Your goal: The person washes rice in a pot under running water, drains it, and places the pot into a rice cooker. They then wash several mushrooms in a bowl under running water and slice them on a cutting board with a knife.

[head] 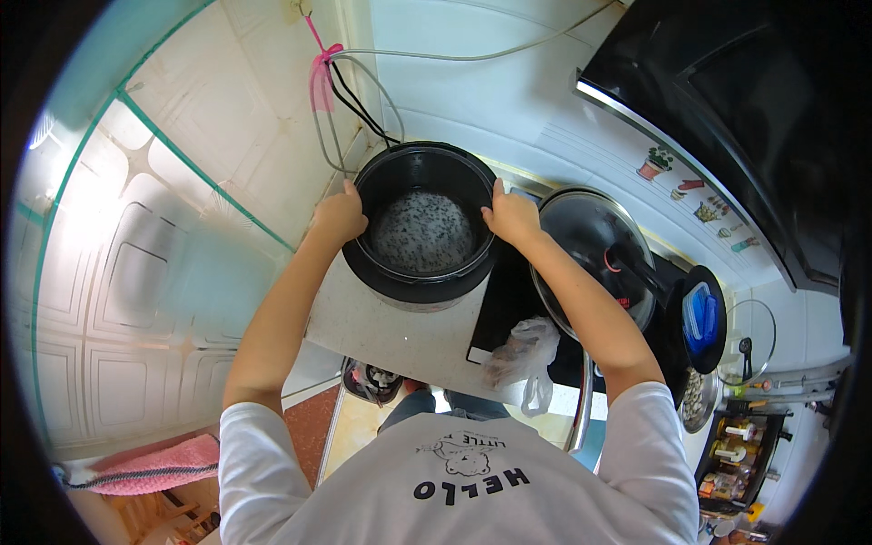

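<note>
Both my hands grip the rim of a dark inner pot [415, 269], one on each side. My left hand [340, 212] holds its left edge, with the thumb up along the rim. On the opposite edge my right hand [514, 212] has its thumb near the rim. Cloudy liquid with many dark grains [422, 231] covers the pot's bottom. Beneath and around the pot is a round black appliance body [409, 291], probably a cooker, on the pale countertop; whether the pot is fully seated in it I cannot tell.
Right of the pot, a glass-lidded pan [572, 211] sits on a black cooktop [487, 313]. A plastic bag [528, 354] lies at the counter's front edge [409, 368]. Cables [361, 116] hang behind the pot. A range hood [715, 102] juts out upper right; a tiled wall [218, 136] stands left.
</note>
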A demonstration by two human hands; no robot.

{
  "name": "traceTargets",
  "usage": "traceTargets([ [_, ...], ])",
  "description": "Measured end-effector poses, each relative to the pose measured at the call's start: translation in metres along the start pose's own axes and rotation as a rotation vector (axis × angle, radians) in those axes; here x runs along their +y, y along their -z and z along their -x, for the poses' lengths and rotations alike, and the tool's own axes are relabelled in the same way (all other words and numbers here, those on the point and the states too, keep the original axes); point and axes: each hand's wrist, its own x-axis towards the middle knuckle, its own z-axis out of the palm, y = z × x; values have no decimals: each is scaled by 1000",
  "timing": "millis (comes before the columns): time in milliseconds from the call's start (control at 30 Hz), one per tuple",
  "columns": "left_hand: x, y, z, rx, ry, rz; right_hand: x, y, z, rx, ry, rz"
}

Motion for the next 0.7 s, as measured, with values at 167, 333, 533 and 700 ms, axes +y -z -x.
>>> traceTargets([
  [167, 17, 43, 40, 351, -63, 316, 24, 36, 49, 164, -67, -186],
  [333, 65, 57, 119, 290, -318, 803, 28, 83, 150, 174, -209, -515],
  [533, 143, 8, 165, -39, -567, 1089, 49, 84, 293, 454, -738, -782],
  [700, 154, -21, 195, -149, -577, 1153, 54, 105, 422, 965, -1165, -416],
])
